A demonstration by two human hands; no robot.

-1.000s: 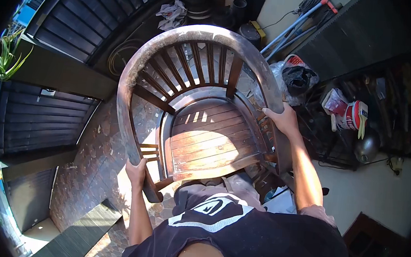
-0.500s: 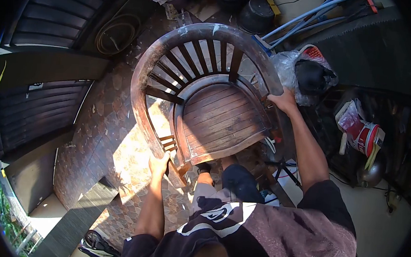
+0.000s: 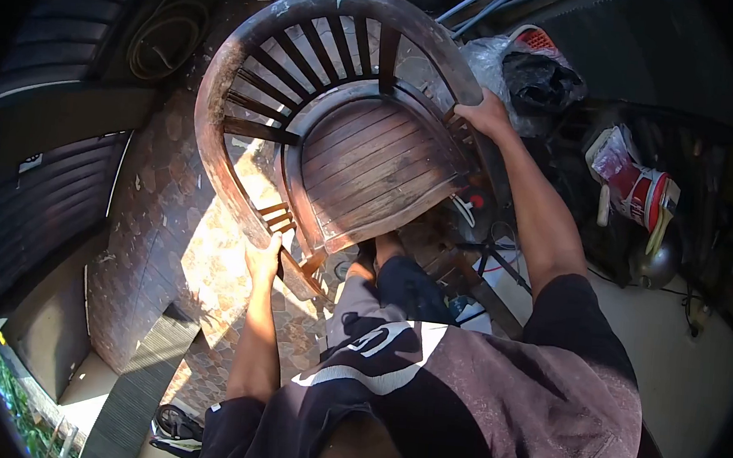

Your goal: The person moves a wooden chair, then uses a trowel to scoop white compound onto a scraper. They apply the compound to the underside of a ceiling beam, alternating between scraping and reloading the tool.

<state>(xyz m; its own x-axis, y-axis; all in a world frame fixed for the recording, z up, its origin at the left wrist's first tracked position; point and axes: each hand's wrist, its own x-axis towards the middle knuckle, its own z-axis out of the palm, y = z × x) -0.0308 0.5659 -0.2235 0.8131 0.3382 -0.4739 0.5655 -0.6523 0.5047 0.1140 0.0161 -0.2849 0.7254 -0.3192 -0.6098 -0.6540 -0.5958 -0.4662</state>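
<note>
A dark brown wooden chair (image 3: 380, 170) with a curved, slatted back and a planked seat stands in front of my legs. Its curved rail has worn, pale patches. My left hand (image 3: 262, 260) is closed round the left armrest end, in the sunlight. On the opposite side, my right hand (image 3: 485, 116) grips the right part of the rail, fingers wrapped over its edge. Parts of the fingers of both hands are hidden by the wood.
Plastic bags (image 3: 538, 75) lie just beyond my right hand. A red can (image 3: 647, 198) with a brush is at the right. Blue pipes (image 3: 496, 2) lie at the top. A coiled hose (image 3: 168, 41) is at the upper left, a ridged dark board (image 3: 143, 384) at the lower left.
The chair and both my hands have shifted up and left in the view, along with the surroundings. Both hands keep their hold on the chair.
</note>
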